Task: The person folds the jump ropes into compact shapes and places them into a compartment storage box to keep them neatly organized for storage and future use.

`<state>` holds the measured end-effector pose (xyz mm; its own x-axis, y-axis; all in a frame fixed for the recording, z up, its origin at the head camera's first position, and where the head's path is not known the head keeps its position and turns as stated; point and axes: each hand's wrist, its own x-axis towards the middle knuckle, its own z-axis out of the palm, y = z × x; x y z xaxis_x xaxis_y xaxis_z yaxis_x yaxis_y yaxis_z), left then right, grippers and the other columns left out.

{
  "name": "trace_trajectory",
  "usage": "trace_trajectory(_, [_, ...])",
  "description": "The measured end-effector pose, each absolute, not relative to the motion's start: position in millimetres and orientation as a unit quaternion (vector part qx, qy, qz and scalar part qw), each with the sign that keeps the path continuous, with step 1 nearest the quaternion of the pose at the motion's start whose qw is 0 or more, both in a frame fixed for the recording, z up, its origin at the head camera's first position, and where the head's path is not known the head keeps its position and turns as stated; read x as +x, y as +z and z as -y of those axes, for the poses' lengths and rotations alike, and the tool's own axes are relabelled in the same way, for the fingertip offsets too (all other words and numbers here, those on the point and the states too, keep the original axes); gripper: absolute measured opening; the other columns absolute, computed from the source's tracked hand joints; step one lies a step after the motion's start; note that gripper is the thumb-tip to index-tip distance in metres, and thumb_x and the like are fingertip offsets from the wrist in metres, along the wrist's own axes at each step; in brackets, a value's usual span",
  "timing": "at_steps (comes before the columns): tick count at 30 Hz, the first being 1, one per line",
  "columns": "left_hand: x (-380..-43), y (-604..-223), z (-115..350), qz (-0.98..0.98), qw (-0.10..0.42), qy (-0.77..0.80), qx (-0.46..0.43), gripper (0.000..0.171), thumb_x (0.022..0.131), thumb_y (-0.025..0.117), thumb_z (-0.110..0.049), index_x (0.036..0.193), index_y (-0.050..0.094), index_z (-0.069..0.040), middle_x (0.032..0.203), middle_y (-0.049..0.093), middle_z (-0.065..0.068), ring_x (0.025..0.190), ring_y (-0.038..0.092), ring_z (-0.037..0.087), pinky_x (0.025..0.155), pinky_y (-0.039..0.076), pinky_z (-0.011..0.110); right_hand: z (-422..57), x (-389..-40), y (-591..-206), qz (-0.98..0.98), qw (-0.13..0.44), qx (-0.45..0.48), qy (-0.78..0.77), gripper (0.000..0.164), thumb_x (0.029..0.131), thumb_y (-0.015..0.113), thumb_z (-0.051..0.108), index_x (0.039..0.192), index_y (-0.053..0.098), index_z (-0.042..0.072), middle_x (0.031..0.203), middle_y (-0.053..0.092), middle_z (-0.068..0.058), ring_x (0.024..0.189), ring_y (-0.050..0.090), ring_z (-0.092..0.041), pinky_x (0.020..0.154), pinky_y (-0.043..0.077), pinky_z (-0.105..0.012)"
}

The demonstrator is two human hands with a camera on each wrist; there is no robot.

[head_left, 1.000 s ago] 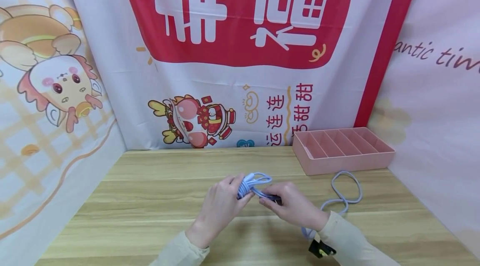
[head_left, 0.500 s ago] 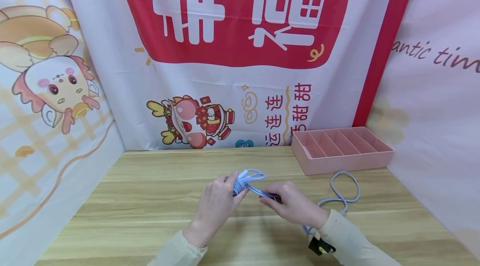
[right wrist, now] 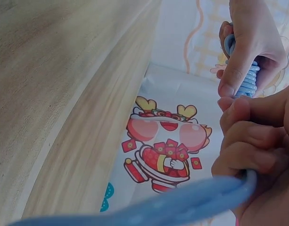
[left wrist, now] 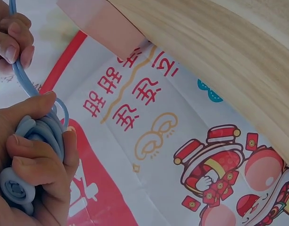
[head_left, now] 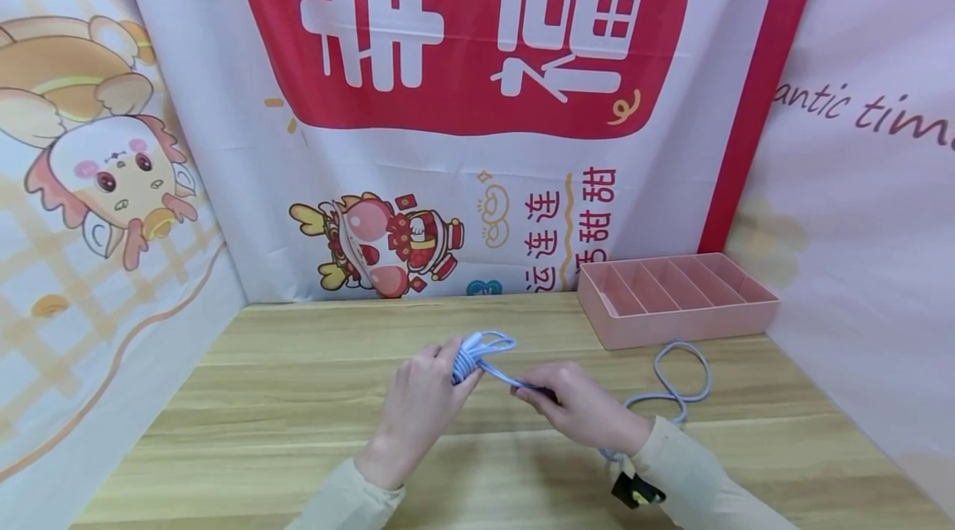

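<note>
A light blue cord [head_left: 464,362] is wound into a tight bundle, with a small loop sticking out at its far end. My left hand [head_left: 419,401] grips this bundle; in the left wrist view, fingers curl over the coils and a round, rolled end [left wrist: 17,186] shows below them. Off to the right, my right hand [head_left: 585,412] pinches the cord's stretch leading out of the bundle. A dark piece [head_left: 550,391] peeks from between the right hand's fingers, mostly hidden. Cord runs taut from one hand to the other, above the wooden table [head_left: 298,430].
More of the cord [head_left: 705,372] lies curled on the table right of my right hand, passing under that wrist. A pink divided box [head_left: 679,327] stands at the back right. Printed cloth [head_left: 477,148] hangs behind and at both sides. A black piece [head_left: 637,488] hangs by the right sleeve.
My left hand has moved left with the wound bundle, so the span of cord between the hands is longer and straighter. The right hand stays nearly in place, still pinching.
</note>
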<state>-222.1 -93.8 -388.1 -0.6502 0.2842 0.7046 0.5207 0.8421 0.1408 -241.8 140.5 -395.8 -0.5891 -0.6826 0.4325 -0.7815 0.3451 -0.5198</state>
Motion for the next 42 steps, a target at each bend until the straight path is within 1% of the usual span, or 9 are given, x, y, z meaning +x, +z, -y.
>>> trace_trajectory(5, [-223.2,-387.4,96.0,0.888,0.371,-0.152,-0.225,0.037,0.08,0.084,-0.026,0.101,0.065,-0.002,0.07,0.061,0.007,0.045,0.045,0.008,0.04,0.034,0.013,-141.7,-243.2,-396.8,0.808,0.042,0.465,0.359,0.022,0.098,0.055,-0.003,0.11,0.068,0.009,0.076,0.061,0.006,0.061,0.052,-0.004,0.056,0.047,-0.021])
trace_trajectory(10, [-222.4,-385.6,96.3,0.885,0.385,-0.127,-0.23,0.039,0.08,0.084,-0.028,0.1,0.062,-0.003,0.069,0.059,0.006,0.042,0.039,0.006,0.037,0.028,0.013,-143.0,-242.7,-393.3,0.792,0.01,0.472,0.387,0.025,0.099,0.052,-0.005,0.114,0.066,0.01,0.081,0.065,0.005,0.055,0.048,-0.001,0.047,0.043,-0.02])
trace_trajectory(18, [-222.1,-386.8,96.4,0.882,0.382,-0.109,-0.253,0.039,0.079,0.085,-0.03,0.097,0.062,-0.005,0.067,0.055,0.002,0.043,0.037,0.005,0.037,0.028,0.015,-140.6,-240.2,-391.3,0.775,0.069,0.499,0.382,0.021,0.1,0.053,0.0,0.109,0.066,0.014,0.078,0.06,0.007,0.067,0.052,-0.004,0.06,0.047,-0.022])
trace_trajectory(25, [-223.8,-392.0,94.4,0.859,0.391,-0.049,-0.326,0.039,0.077,0.084,-0.037,0.096,0.069,-0.006,0.071,0.062,0.003,0.047,0.045,0.005,0.038,0.036,0.018,-141.2,-238.5,-392.5,0.763,0.113,0.51,0.379,0.023,0.099,0.053,-0.004,0.11,0.065,0.012,0.078,0.057,0.007,0.065,0.048,-0.002,0.056,0.044,-0.02])
trace_trajectory(27, [-224.8,-393.1,94.1,0.849,0.388,-0.031,-0.358,0.037,0.078,0.082,-0.037,0.095,0.068,-0.007,0.071,0.063,0.002,0.047,0.044,0.004,0.038,0.034,0.017,-141.3,-238.6,-393.0,0.759,0.125,0.514,0.379,0.024,0.098,0.053,-0.005,0.112,0.066,0.01,0.078,0.059,0.005,0.065,0.048,-0.002,0.056,0.044,-0.02])
trace_trajectory(30, [-225.8,-394.3,93.2,0.834,0.38,-0.017,-0.4,0.034,0.078,0.08,-0.035,0.093,0.065,-0.009,0.07,0.06,-0.002,0.046,0.039,0.003,0.037,0.027,0.015,-141.5,-239.0,-393.2,0.75,0.141,0.525,0.377,0.024,0.096,0.055,-0.007,0.112,0.065,0.008,0.078,0.06,0.003,0.066,0.05,-0.004,0.057,0.044,-0.018])
trace_trajectory(34, [-225.5,-394.0,91.6,0.816,0.376,-0.007,-0.438,0.033,0.077,0.079,-0.036,0.088,0.06,-0.012,0.067,0.057,-0.005,0.045,0.037,0.002,0.038,0.022,0.014,-142.0,-239.3,-392.9,0.742,0.149,0.531,0.38,0.025,0.095,0.056,-0.009,0.112,0.065,0.007,0.078,0.061,0.002,0.065,0.056,-0.011,0.059,0.046,-0.018])
trace_trajectory(37, [-224.4,-393.2,90.3,0.802,0.384,0.009,-0.457,0.034,0.077,0.079,-0.038,0.088,0.06,-0.012,0.069,0.059,-0.005,0.045,0.04,0.003,0.038,0.025,0.015,-142.3,-239.5,-393.4,0.743,0.149,0.529,0.383,0.026,0.095,0.055,-0.01,0.113,0.065,0.006,0.078,0.062,0.002,0.065,0.059,-0.016,0.061,0.048,-0.019])
trace_trajectory(42, [-222.8,-393.1,89.2,0.787,0.391,0.028,-0.475,0.035,0.078,0.077,-0.037,0.095,0.065,-0.01,0.072,0.061,-0.005,0.046,0.044,0.004,0.038,0.03,0.015,-142.1,-239.8,-394.4,0.744,0.157,0.525,0.381,0.027,0.095,0.056,-0.009,0.115,0.066,0.006,0.078,0.062,0.002,0.066,0.059,-0.012,0.062,0.048,-0.018])
